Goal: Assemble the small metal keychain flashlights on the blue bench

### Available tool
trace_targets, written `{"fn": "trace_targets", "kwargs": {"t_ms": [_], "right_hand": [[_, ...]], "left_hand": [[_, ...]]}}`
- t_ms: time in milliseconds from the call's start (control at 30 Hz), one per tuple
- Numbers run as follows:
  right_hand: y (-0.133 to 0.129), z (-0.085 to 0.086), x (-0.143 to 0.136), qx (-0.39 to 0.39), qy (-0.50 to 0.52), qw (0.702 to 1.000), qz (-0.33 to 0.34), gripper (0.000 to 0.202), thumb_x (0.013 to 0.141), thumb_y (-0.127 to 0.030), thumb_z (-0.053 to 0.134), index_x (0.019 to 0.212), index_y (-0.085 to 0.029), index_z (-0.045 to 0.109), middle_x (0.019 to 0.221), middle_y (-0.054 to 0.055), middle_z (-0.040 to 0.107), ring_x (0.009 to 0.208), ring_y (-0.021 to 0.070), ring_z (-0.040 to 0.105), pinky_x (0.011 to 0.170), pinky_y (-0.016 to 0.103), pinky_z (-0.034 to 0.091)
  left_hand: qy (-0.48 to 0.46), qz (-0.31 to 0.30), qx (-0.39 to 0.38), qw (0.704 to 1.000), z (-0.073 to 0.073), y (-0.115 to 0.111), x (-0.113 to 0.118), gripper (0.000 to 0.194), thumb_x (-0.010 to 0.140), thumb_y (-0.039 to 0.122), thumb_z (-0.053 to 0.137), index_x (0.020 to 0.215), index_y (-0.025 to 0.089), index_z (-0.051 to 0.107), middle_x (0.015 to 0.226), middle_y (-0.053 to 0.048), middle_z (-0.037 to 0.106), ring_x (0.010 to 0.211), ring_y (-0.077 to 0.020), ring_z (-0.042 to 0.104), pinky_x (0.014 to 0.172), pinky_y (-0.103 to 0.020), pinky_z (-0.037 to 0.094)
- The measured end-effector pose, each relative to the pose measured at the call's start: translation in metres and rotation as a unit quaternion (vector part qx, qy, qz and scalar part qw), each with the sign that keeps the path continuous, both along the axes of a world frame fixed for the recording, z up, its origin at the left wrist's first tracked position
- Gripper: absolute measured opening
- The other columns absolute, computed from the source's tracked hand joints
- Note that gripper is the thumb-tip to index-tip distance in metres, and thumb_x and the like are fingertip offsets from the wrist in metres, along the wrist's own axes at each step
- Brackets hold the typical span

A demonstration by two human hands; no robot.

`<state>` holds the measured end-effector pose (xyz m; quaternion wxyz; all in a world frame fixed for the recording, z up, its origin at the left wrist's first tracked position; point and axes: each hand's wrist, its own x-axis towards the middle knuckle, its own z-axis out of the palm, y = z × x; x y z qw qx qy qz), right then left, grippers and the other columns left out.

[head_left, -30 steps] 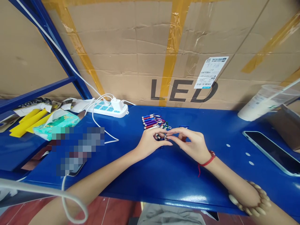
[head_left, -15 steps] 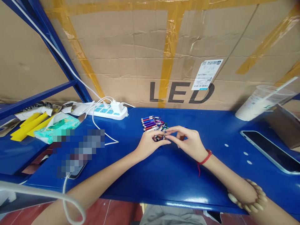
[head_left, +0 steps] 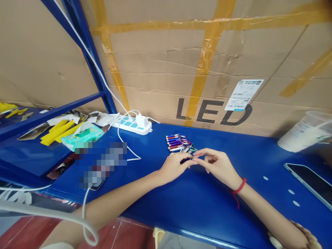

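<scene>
Several small metallic tubes (head_left: 175, 142) in red, blue, purple and silver lie side by side on the blue table (head_left: 160, 204), with clips and rings at their right ends. Just in front of them, my left hand (head_left: 174, 167) pinches something tiny between thumb and forefinger. The fingertips of my right hand (head_left: 217, 164) meet those of my left at the same spot, thumb and forefinger closed together. What both hands hold is too small and covered by the fingers to make out. A red string bracelet circles my right wrist.
A white power strip (head_left: 135, 125) with cables sits at the back left, near yellow pieces (head_left: 61, 133) and a green packet (head_left: 84, 136). To the right are a plastic cup (head_left: 298, 133) and a phone (head_left: 311, 183). Behind stands a large carton (head_left: 155, 52) marked LED.
The view has shifted left, so the table's objects appear farther right. More of the tubes' clip ends shows beyond my hands. Both hands remain fingertip to fingertip.
</scene>
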<state>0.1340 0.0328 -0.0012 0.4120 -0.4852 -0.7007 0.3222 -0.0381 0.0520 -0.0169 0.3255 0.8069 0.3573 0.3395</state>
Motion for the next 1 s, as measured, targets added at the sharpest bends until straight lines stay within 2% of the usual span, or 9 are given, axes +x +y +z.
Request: {"fn": "trace_targets", "kwargs": {"t_ms": [133,300,433,600,800,1000], "right_hand": [[0.002,0.001,0.002,-0.018,0.026,0.999,0.006,0.032,0.068,-0.043,0.068,0.082,-0.014,0.064,0.069,0.005,0.066,0.035,0.0055,0.045,0.035,0.019,0.038],[0.004,0.003,0.003,-0.050,0.037,0.998,0.033,0.034,0.065,-0.043,0.069,0.079,-0.013,0.064,0.051,0.000,0.058,0.033,0.0061,0.042,0.034,0.020,0.035],[0.003,0.002,0.002,-0.071,0.039,0.996,0.031,0.034,0.065,-0.044,0.069,0.078,-0.013,0.063,0.041,-0.004,0.047,0.033,0.0067,0.039,0.034,0.020,0.032],[0.005,-0.003,0.005,-0.080,0.048,0.995,0.018,0.034,0.065,-0.043,0.070,0.079,-0.014,0.062,0.041,-0.005,0.046,0.036,0.0069,0.039,0.036,0.020,0.032],[0.007,-0.005,0.009,-0.090,0.046,0.995,0.014,0.034,0.065,-0.043,0.070,0.080,-0.014,0.063,0.041,-0.005,0.046,0.037,0.0071,0.040,0.037,0.020,0.032],[0.003,-0.002,0.005,-0.097,0.077,0.992,0.018,0.034,0.061,-0.043,0.073,0.078,-0.014,0.063,0.044,-0.004,0.049,0.037,0.0064,0.038,0.036,0.021,0.031]], "left_hand": [[0.003,0.002,-0.055,0.999,0.002,-0.005,0.000,0.027,0.087,0.041,0.044,0.084,0.020,0.061,0.066,0.005,0.059,0.049,-0.0074,0.052,0.053,-0.018,0.037],[-0.048,-0.007,-0.059,0.997,0.000,-0.011,0.003,0.028,0.087,0.038,0.042,0.072,0.018,0.054,0.059,0.005,0.052,0.061,-0.0101,0.053,0.062,-0.019,0.039],[-0.050,-0.007,-0.074,0.996,-0.004,-0.013,0.007,0.025,0.088,0.037,0.041,0.078,0.018,0.052,0.058,0.005,0.051,0.059,-0.0110,0.052,0.063,-0.021,0.040],[-0.047,0.006,-0.033,0.998,-0.012,-0.013,0.011,0.020,0.087,0.036,0.044,0.089,0.017,0.053,0.078,0.000,0.057,0.070,-0.0140,0.054,0.064,-0.023,0.042],[0.007,0.008,0.013,1.000,-0.012,-0.013,0.011,0.017,0.085,0.020,0.043,0.100,0.016,0.051,0.098,-0.009,0.058,0.096,-0.0225,0.053,0.083,-0.035,0.043],[0.014,0.003,0.020,1.000,-0.008,-0.017,0.009,0.022,0.087,0.019,0.039,0.106,0.019,0.050,0.108,-0.008,0.057,0.106,-0.0215,0.047,0.093,-0.038,0.038]]}}
